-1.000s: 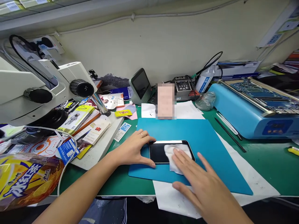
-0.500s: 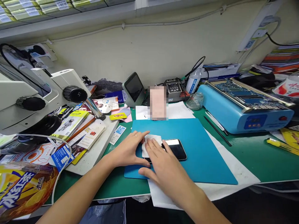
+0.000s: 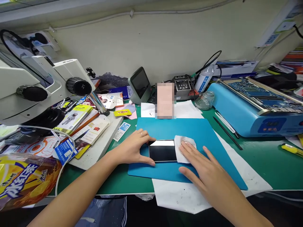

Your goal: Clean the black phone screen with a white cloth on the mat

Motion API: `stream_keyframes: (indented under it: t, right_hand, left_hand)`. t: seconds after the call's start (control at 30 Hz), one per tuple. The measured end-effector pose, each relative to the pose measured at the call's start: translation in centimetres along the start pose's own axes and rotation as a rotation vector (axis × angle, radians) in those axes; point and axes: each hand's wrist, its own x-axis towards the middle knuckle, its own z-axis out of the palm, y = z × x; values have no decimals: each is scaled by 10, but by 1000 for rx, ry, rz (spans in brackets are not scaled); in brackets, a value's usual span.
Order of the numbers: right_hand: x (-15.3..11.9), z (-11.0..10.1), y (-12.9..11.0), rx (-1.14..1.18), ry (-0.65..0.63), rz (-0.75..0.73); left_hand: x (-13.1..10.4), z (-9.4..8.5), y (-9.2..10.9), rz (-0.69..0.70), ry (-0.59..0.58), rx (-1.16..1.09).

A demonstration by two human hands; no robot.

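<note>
A smartphone (image 3: pixel 163 154) with a dark, glossy screen lies flat, screen up, on the blue mat (image 3: pixel 189 126). My left hand (image 3: pixel 133 146) grips the phone's left end, thumb on the near long edge and fingers by the far one. Over the phone's right end lies a white wipe (image 3: pixel 185 139), which hides that part. My right hand (image 3: pixel 204 167) presses flat on the wipe with its fingertips, the fingers stretched out and the thumb apart.
A microscope (image 3: pixel 78 85) stands left, above booklets. A drink bottle (image 3: pixel 26 186) is at the near left. Behind the mat are a small display (image 3: pixel 140 83) and a glass jar (image 3: pixel 205 100). A blue machine (image 3: pixel 248 113) bearing circuit boards stands right.
My right hand has slid the wipe from the phone's left end to its right end, uncovering the screen's left part. My left hand has closed in on the phone's left end. The view has shifted slightly.
</note>
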Motion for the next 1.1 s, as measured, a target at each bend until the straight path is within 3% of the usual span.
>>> stream_keyframes:
  t: [0.13,0.37,0.53,0.73,0.93,1.1]
  right_hand:
    - [11,7,-4,-36,9,21]
    - [57,11,-59,16,-64,-44]
    - [57,9,-77,103,-51,-79]
    - [21,3,-48,52,-25,-119]
    - [1,2,-4,11,19,-2]
    - [19,12,-14,-31,56,45]
  left_hand:
    - [2,-1,2,10,3,1]
    - [-1,-1,-5,13,62,-196]
    - [-3,1,-7,43,85,-209]
    - [-3,0,-4,43,71,-170]
    - [-1,-3,-3,46,45,-130]
    - [0,-4,-3,42,49,-87]
